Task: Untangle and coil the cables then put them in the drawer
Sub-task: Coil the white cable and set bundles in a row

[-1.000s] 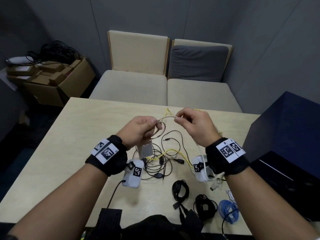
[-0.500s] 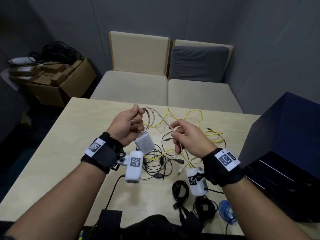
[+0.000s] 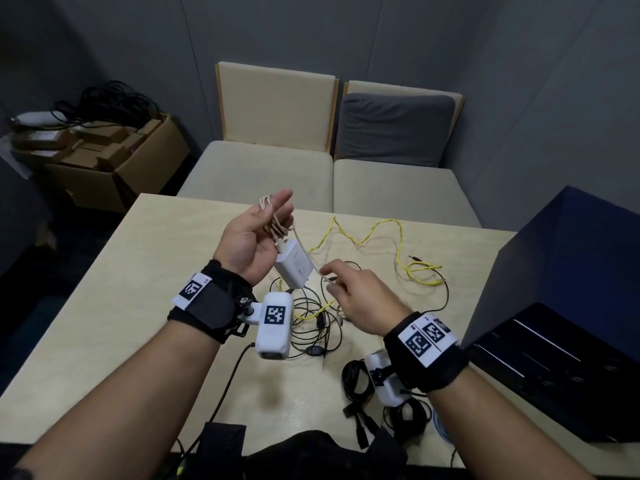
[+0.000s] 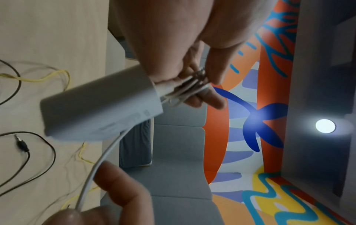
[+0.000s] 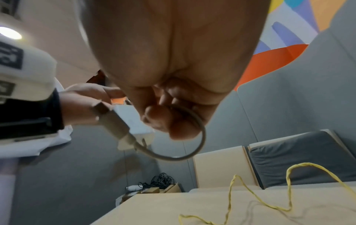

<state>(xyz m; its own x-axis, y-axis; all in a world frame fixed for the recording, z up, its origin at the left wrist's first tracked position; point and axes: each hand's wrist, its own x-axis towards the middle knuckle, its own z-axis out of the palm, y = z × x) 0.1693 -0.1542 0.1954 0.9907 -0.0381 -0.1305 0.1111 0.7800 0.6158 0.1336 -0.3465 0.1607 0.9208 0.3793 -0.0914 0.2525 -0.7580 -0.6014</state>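
My left hand (image 3: 277, 213) is raised palm up over the table and holds a coil of beige cable (image 3: 272, 220) looped over its fingers. The cable's white charger block (image 3: 294, 268) hangs below the palm. In the left wrist view the thumb and fingers pinch the coil (image 4: 192, 86) just above the block (image 4: 100, 105). My right hand (image 3: 329, 277) pinches the cable's loose end to the right of the block. The right wrist view shows this end (image 5: 200, 137) curving to its USB plug (image 5: 113, 120). A yellow cable (image 3: 381, 233) and tangled black cables (image 3: 311, 323) lie on the table.
Coiled black cables (image 3: 356, 379) and a blue coil (image 3: 441, 427) lie at the near edge of the wooden table (image 3: 121, 306). A dark blue cabinet (image 3: 571, 271) with an open drawer (image 3: 554, 358) stands at the right. Two chairs and a cardboard box (image 3: 104, 161) are beyond the table.
My left hand has turned palm up and risen away from me with more loops on it. My right hand has slid down the cable to its loose end near the charger block.
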